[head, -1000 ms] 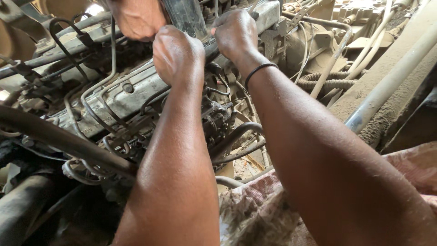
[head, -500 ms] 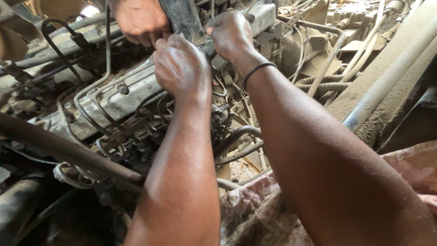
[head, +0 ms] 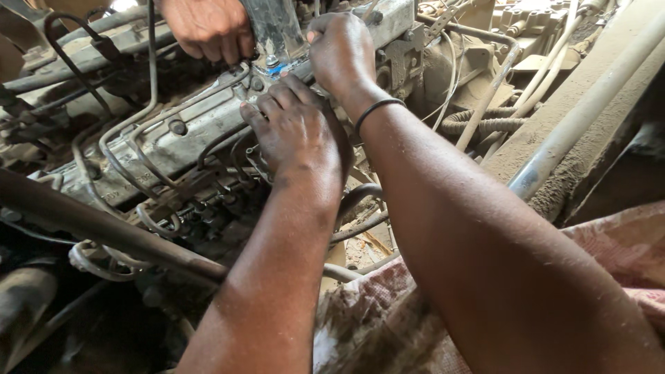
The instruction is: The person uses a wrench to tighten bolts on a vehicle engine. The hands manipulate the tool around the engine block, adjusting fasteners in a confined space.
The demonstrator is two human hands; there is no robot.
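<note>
Left hand [head: 298, 131] fingers spread flat on grimy grey metal engine block [head: 173, 138]; right hand [head: 343, 52], at 1 o'clock, clamped on upright grey metal part [head: 273, 28]; co-worker's hand [head: 208, 28] at 11 o'clock grips it too.

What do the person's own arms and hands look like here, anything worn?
Both forearms are bare, with no sleeves and no gloves. The left hand and right hand are smudged with grime. A thin black band circles the right wrist. No rings or watch show.
</note>
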